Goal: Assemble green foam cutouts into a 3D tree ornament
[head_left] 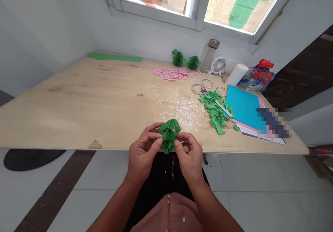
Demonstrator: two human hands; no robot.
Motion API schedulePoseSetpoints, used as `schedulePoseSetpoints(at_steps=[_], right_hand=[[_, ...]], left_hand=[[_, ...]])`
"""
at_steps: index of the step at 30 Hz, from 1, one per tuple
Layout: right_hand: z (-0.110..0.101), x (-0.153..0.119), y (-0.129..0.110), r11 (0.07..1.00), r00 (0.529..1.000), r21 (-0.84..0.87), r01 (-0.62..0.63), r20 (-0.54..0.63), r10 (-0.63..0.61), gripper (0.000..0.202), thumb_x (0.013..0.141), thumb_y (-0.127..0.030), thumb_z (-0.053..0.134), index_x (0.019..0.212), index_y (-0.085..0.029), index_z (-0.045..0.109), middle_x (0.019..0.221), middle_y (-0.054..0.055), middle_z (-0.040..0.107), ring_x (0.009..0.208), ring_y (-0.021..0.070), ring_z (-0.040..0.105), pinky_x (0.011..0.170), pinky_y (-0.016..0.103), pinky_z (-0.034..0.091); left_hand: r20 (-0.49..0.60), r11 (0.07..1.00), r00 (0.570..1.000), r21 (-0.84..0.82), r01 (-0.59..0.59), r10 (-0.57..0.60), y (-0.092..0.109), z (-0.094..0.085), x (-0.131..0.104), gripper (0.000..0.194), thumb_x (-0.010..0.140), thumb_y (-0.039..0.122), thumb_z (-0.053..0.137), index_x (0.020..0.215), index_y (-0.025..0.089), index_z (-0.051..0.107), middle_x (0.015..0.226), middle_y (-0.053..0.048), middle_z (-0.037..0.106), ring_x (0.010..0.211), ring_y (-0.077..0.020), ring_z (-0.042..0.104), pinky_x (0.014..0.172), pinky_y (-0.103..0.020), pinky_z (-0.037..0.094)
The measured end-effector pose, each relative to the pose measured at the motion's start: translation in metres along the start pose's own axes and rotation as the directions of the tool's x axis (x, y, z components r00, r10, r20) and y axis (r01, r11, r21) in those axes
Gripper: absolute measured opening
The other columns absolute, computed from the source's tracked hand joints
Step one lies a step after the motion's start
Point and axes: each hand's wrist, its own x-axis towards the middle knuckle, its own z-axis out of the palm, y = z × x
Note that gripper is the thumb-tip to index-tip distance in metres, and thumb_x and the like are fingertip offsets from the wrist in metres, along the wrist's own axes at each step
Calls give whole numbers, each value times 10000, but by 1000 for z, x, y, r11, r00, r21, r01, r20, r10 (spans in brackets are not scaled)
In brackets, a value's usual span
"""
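Note:
A green folded-paper ornament [169, 135] is held between my two hands at the table's front edge, its layers fanned out. My left hand [145, 152] pinches its left side with thumb and fingers. On the right side, my right hand [189, 154] grips it in the same way. Small white paper bits [186, 109] lie scattered just beyond the ornament, and a few stick to it. Farther back stand two similar green paper ornaments, one on the left [178, 58] and one on the right [193, 62]. A pile of pink paper cutouts [173, 74] lies before them.
Green paper scraps [217, 116] lie to the right under pliers [205, 92]. Beside them are metal rings [207, 83] and blue paper sheets [243, 105]. A bottle [208, 57], a small fan [218, 65] and a white roll [238, 74] stand near the wall. A green strip [116, 57] lies far left.

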Motion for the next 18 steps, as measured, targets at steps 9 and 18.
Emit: schedulePoseSetpoints(at_steps=[9,18], right_hand=[[0,1,3,979,983,-99,176,-26,-180,87,779,-186,563,817,-191,641,828,26,653,782,155,601,706,267,486],[-3,3,1,975,981,-122,184,-37,-190,121,803,-185,537,747,-188,644,773,26,652,752,155,617,676,260,490]], left_hand=[[7,999,1000,37,18,-18,-4,5,-4,75,740,266,684,700,203,678,1179,-73,600,1173,-256,514,989,-344,404],[42,996,996,58,74,-77,-1,3,-3,87,728,280,700,721,196,680,1193,-90,596,1154,-267,533,968,-352,424]])
